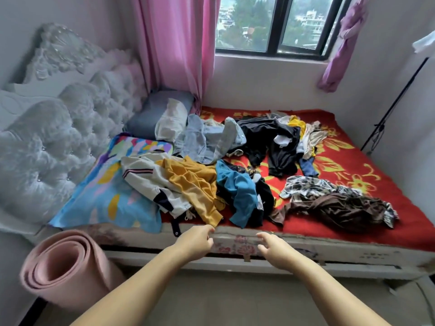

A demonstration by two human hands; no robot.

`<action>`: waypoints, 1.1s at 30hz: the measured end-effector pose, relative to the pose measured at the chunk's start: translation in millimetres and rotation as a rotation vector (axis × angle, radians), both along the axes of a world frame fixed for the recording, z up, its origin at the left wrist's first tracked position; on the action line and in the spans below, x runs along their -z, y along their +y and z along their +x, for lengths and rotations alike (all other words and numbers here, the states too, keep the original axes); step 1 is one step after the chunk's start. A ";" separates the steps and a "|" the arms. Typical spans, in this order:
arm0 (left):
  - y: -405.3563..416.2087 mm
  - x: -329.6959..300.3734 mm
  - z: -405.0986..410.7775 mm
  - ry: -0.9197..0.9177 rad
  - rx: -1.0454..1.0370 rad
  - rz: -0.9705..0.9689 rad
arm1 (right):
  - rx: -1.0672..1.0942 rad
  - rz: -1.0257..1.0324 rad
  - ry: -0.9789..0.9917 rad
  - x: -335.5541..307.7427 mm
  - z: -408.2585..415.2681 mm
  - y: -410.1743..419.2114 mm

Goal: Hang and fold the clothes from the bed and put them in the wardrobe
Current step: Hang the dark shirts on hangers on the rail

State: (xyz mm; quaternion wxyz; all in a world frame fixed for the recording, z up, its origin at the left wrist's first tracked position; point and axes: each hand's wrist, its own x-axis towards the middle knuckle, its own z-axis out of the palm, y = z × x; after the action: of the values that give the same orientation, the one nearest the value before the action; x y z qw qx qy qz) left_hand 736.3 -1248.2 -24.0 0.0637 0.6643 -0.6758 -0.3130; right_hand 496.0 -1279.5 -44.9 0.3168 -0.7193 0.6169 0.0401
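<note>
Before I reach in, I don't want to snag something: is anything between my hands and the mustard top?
Nothing visible. The left hand is just short of the mustard top hem at the bed edge; the right hand has open air ahead.

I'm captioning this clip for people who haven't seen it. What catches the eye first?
A jumble of clothes sprawls across the red floral blanket, a mustard top nearest the front edge. Both hands, left hand and right hand, reach toward it. Pink curtains frame the window behind.
</note>
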 end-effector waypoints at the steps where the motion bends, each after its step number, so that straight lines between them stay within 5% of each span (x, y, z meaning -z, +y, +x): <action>1: -20.3 -0.9 3.5 -0.004 0.010 -0.001 | 0.011 -0.002 -0.014 1.1 4.0 -16.8; 13: -199.2 49.1 -26.2 0.012 0.064 0.111 | 0.089 0.139 -0.030 41.9 -30.8 -177.6; 23: -388.0 106.7 -77.4 0.013 -0.099 0.231 | 0.043 0.198 -0.053 84.8 -83.1 -391.5; 33: -512.1 233.4 -92.2 -0.003 -0.443 0.141 | 0.269 0.123 -0.184 213.2 -56.6 -532.4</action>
State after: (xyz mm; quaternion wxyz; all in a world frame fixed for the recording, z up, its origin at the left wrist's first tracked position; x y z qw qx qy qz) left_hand 644.2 -1760.3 -257.4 0.0832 0.7998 -0.4899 -0.3368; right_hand 439.5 -1811.9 -258.1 0.4178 -0.6100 0.6726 -0.0308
